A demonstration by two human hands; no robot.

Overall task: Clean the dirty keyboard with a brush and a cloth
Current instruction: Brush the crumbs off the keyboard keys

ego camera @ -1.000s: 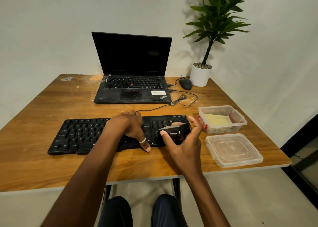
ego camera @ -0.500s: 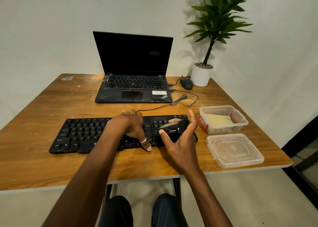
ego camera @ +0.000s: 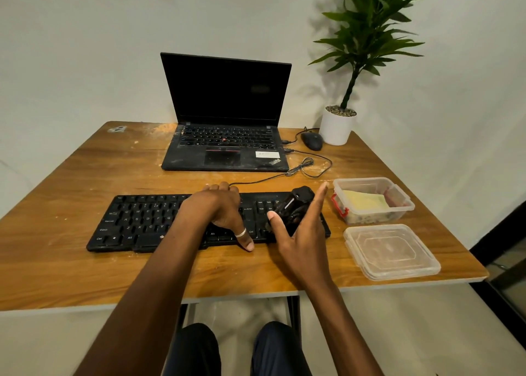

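A black external keyboard (ego camera: 136, 219) lies across the near half of the wooden desk (ego camera: 85, 267). My left hand (ego camera: 219, 210) rests palm down on its middle keys, thumb with a ring at the front edge. My right hand (ego camera: 301, 233) holds a black brush (ego camera: 293, 204) over the keyboard's right end, between thumb and spread fingers, its tip tilted up and away. A yellow cloth (ego camera: 364, 200) lies folded in an open clear plastic box (ego camera: 398, 190) to the right.
An open black laptop (ego camera: 225, 148) stands behind the keyboard, dusty like the desk around it. A wired mouse (ego camera: 311, 140) and a potted plant (ego camera: 337, 125) sit at the back right. The box's clear lid (ego camera: 390, 250) lies near the front right corner.
My right hand has turned the brush, so its far end has swung up and away from the keys. The left hand has stayed on the keyboard.
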